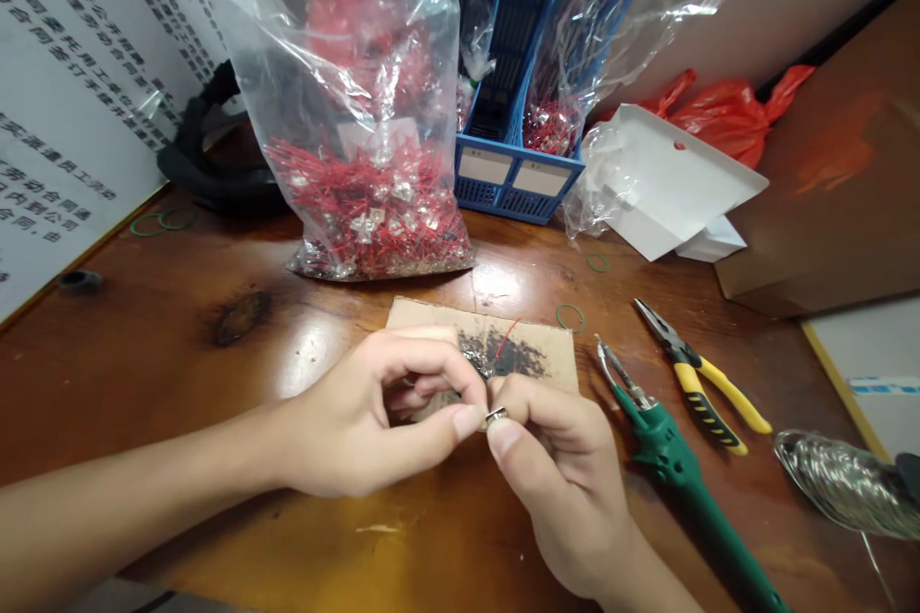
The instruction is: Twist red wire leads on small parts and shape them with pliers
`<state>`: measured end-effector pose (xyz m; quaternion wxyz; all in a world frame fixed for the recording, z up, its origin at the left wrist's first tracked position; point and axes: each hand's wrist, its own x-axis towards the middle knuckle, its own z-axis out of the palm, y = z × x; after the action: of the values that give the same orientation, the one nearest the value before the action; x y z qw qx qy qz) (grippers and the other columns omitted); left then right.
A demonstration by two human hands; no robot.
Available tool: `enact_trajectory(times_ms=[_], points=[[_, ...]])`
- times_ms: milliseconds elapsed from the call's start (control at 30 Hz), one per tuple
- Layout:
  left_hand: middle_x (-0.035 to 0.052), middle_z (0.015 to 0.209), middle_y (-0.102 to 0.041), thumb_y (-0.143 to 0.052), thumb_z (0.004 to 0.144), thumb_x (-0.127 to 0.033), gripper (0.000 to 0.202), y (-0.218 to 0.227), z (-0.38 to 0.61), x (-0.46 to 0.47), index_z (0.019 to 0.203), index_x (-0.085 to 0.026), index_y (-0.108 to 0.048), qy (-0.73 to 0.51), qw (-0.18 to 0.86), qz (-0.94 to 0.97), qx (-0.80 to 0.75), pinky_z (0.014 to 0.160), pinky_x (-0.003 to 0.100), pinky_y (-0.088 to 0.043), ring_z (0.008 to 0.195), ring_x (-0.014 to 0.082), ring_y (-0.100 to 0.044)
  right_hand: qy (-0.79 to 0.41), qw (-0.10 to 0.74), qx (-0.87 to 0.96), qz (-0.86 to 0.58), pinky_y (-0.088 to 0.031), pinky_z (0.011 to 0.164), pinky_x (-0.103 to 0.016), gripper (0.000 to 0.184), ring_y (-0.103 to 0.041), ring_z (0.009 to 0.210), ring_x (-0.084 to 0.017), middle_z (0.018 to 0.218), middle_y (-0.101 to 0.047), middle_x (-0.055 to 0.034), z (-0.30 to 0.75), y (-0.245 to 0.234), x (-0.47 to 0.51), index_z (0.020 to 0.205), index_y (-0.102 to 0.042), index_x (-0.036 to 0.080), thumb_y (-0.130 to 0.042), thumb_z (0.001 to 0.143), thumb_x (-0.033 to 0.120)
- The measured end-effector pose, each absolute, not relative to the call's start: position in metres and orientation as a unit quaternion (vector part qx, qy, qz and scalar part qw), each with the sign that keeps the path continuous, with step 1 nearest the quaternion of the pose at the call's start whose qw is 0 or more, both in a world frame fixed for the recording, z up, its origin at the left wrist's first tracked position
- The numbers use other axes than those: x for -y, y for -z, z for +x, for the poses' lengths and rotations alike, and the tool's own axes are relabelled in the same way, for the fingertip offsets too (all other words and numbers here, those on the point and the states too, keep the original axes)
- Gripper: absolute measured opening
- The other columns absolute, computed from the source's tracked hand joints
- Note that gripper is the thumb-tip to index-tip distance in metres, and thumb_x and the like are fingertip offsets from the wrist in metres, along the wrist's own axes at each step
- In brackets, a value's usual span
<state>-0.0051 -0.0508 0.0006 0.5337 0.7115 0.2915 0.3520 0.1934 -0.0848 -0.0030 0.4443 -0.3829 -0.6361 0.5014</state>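
My left hand (pixel 374 412) and my right hand (pixel 553 469) meet over a scorched piece of cardboard (pixel 503 330) on the wooden table (pixel 179 345). Both pinch one small metal part (pixel 495 416) between thumb and forefinger. A thin red wire (pixel 507 337) rises from the pinch over the burnt patch. The rest of the fingers are curled in.
A green-handled tool (pixel 668 455) and yellow-handled pliers (pixel 701 383) lie right of my hands. A coil of solder wire (pixel 840 479) sits far right. Behind stand a clear bag of red-wired parts (pixel 374 201), a blue file rack (pixel 514 172), white paper and a brown box (pixel 840 182).
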Motion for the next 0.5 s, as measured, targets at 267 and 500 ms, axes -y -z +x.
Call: enact_trajectory(times_ms=[267,500], points=[[-0.0037,0.076,-0.044,-0.065,0.095,-0.011,0.007,-0.0013,-0.0050,0.0502,0.090,-0.015,-0.069,-0.350,0.540,0.710,-0.287,0.052,0.021,-0.031,0.063,0.0084,-0.040,-0.502,0.442,0.637,-0.383,-0.029,0.053,-0.028,0.037,-0.035,0.055,-0.011,0.061,-0.036,0.0038,0.1942,0.0028,0.0847,0.068,-0.040,0.020,-0.054,0.101,0.027],[-0.0037,0.076,-0.045,-0.065,0.095,-0.013,0.008,0.0001,-0.0047,0.0501,0.090,-0.016,-0.068,-0.350,0.543,0.705,-0.293,0.052,0.021,-0.031,0.062,0.0089,-0.041,-0.545,0.444,0.615,-0.358,-0.027,0.056,-0.027,0.038,-0.033,0.058,-0.011,0.062,-0.035,0.0039,0.1960,0.0056,0.0863,0.071,-0.041,0.019,-0.054,0.105,0.029]])
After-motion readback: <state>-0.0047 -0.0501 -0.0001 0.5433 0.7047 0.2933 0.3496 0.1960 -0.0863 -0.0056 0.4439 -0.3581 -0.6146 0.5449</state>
